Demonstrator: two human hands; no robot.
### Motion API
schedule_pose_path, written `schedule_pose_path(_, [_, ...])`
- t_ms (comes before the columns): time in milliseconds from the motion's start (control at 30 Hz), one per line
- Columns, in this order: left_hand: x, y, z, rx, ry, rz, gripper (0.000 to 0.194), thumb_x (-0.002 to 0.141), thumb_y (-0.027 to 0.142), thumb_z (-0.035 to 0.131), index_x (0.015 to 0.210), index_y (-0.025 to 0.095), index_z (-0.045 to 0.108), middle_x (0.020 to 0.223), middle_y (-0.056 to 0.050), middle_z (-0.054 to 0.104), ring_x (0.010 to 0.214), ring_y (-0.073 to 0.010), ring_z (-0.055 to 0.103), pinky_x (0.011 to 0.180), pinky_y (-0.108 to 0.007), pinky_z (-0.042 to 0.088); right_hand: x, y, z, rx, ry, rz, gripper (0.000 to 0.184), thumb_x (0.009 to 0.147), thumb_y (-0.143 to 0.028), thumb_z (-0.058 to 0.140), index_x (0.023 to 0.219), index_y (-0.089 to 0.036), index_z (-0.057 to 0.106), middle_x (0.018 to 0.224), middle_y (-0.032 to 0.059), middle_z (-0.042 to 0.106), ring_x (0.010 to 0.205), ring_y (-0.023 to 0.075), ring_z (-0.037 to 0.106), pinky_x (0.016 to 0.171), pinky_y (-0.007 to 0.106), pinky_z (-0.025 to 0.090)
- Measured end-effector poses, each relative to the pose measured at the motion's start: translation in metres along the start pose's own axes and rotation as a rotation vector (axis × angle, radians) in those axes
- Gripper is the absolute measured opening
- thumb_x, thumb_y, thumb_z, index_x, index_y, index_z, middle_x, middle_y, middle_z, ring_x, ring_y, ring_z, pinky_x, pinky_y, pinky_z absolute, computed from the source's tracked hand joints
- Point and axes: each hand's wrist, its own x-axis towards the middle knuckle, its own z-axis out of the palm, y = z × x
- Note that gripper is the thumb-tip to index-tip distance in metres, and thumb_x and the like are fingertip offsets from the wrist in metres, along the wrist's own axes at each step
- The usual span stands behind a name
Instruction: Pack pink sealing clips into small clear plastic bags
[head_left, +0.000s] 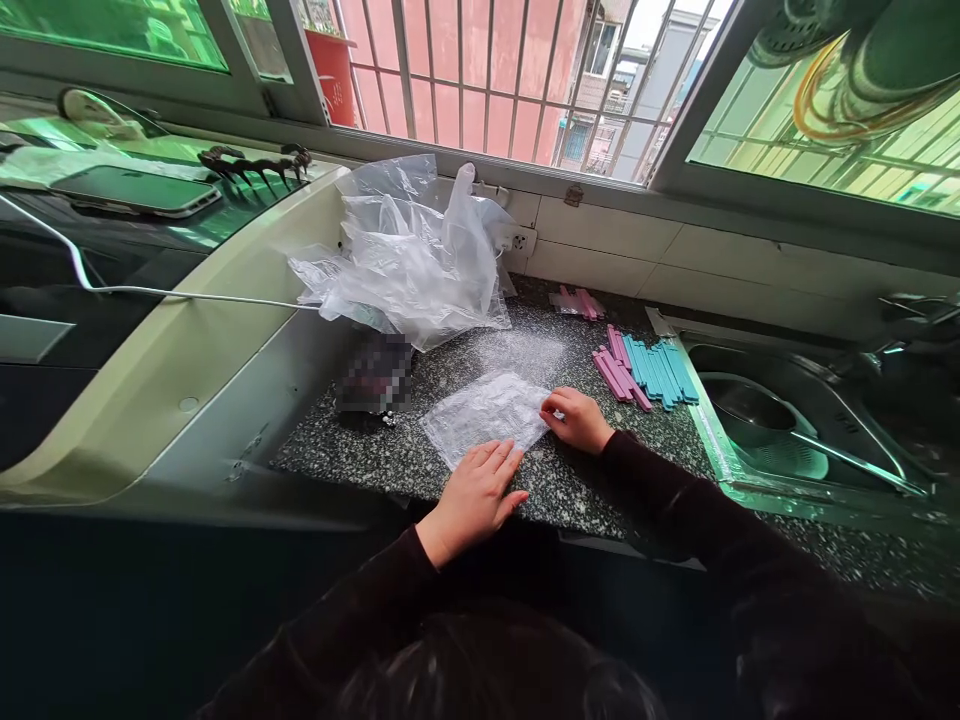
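Note:
A clear plastic bag [487, 415] lies flat and wrinkled on the speckled countertop. My left hand [478, 492] rests at its near edge, with the fingers stretched out flat and the thumb apart. At the bag's right edge, my right hand [576, 418] is closed, thumb and fingertips pinching the plastic. Just beyond that hand lie several turquoise sticks [660, 372] beside several pink sticks [621, 378]. A smaller group of pink sticks [579, 303] lies on clear plastic near the wall.
Crumpled plastic bags [420, 255] are heaped at the back left. A dark, pixelated item [373, 375] sits left of the flat bag. The sink [847, 400] holds a pan [750, 410] on the right. A phone [139, 190] and a hair claw clip [255, 165] lie at upper left.

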Motion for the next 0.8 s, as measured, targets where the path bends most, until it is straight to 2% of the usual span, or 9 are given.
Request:
schedule_pose_path(100, [0.008, -0.005, -0.001, 0.014, -0.011, 0.043, 0.054, 0.088, 0.047, 0.040, 0.126, 0.010, 0.049, 0.131, -0.013, 0.052, 0.118, -0.0272, 0.048, 0.099, -0.040, 0.037, 0.001, -0.010, 0.003, -0.016, -0.005, -0.036, 0.012, 0.081, -0.022, 0.053, 0.072, -0.018, 0.058, 0.070, 0.0029, 0.059, 0.071, 0.0147, 0.050, 0.066, 0.024, 0.037])
schedule_pose_path(200, [0.014, -0.010, 0.001, 0.014, -0.079, 0.127, 0.055, 0.088, 0.049, 0.038, 0.127, 0.012, 0.048, 0.131, -0.011, 0.052, 0.118, -0.0266, 0.048, 0.099, -0.039, 0.037, 0.000, -0.013, 0.007, -0.031, -0.049, -0.042, 0.012, 0.081, -0.023, 0.054, 0.071, -0.018, 0.058, 0.070, 0.0029, 0.059, 0.071, 0.0147, 0.050, 0.065, 0.024, 0.036])
schedule_pose_path(300, [0.013, -0.013, 0.004, 0.000, -0.129, 0.162, 0.054, 0.088, 0.049, 0.036, 0.126, 0.013, 0.049, 0.133, -0.011, 0.050, 0.120, -0.0263, 0.048, 0.100, -0.040, 0.036, -0.003, -0.005, 0.008, -0.055, -0.060, 0.018, 0.013, 0.082, -0.024, 0.054, 0.072, -0.018, 0.058, 0.070, 0.0030, 0.059, 0.070, 0.0146, 0.050, 0.064, 0.024, 0.035])
schedule_pose_path(400, [0.005, -0.014, 0.004, -0.020, -0.125, 0.162, 0.053, 0.088, 0.049, 0.037, 0.127, 0.014, 0.048, 0.135, -0.010, 0.048, 0.122, -0.0259, 0.045, 0.100, -0.039, 0.036, -0.006, 0.011, 0.005, -0.092, -0.047, 0.080, 0.014, 0.082, -0.025, 0.052, 0.072, -0.018, 0.059, 0.071, 0.0038, 0.059, 0.071, 0.0151, 0.050, 0.064, 0.024, 0.035])
schedule_pose_path(500, [-0.007, -0.015, 0.000, -0.036, -0.088, 0.190, 0.052, 0.087, 0.047, 0.041, 0.128, 0.015, 0.047, 0.134, -0.011, 0.050, 0.123, -0.0255, 0.044, 0.100, -0.040, 0.037, -0.008, 0.027, 0.001, -0.129, -0.030, 0.125, 0.014, 0.082, -0.024, 0.052, 0.072, -0.017, 0.058, 0.072, 0.0048, 0.060, 0.071, 0.0160, 0.051, 0.064, 0.025, 0.036])
schedule_pose_path(600, [-0.021, -0.019, -0.007, -0.042, -0.007, 0.237, 0.047, 0.086, 0.041, 0.046, 0.124, 0.013, 0.048, 0.127, -0.013, 0.055, 0.116, -0.0242, 0.049, 0.096, -0.038, 0.041, -0.011, 0.033, -0.003, -0.165, 0.018, 0.125, 0.014, 0.082, -0.023, 0.052, 0.071, -0.017, 0.058, 0.072, 0.0050, 0.060, 0.071, 0.0162, 0.050, 0.064, 0.025, 0.036])
schedule_pose_path(700, [-0.031, -0.024, -0.014, -0.017, 0.132, 0.201, 0.029, 0.086, 0.028, 0.048, 0.110, 0.013, 0.056, 0.107, -0.012, 0.063, 0.099, -0.0213, 0.056, 0.086, -0.035, 0.046, -0.016, 0.022, -0.007, -0.175, 0.086, 0.001, 0.017, 0.085, -0.023, 0.049, 0.071, -0.017, 0.058, 0.070, 0.0045, 0.058, 0.070, 0.0153, 0.049, 0.063, 0.025, 0.036])
schedule_pose_path(800, [-0.033, -0.027, -0.018, 0.019, 0.203, 0.133, 0.015, 0.086, 0.018, 0.046, 0.083, 0.015, 0.061, 0.082, -0.007, 0.063, 0.078, -0.0173, 0.056, 0.073, -0.031, 0.047, -0.021, -0.002, -0.008, -0.176, 0.116, -0.194, 0.022, 0.087, -0.024, 0.046, 0.069, -0.018, 0.057, 0.067, 0.0032, 0.056, 0.067, 0.0140, 0.046, 0.062, 0.025, 0.034])
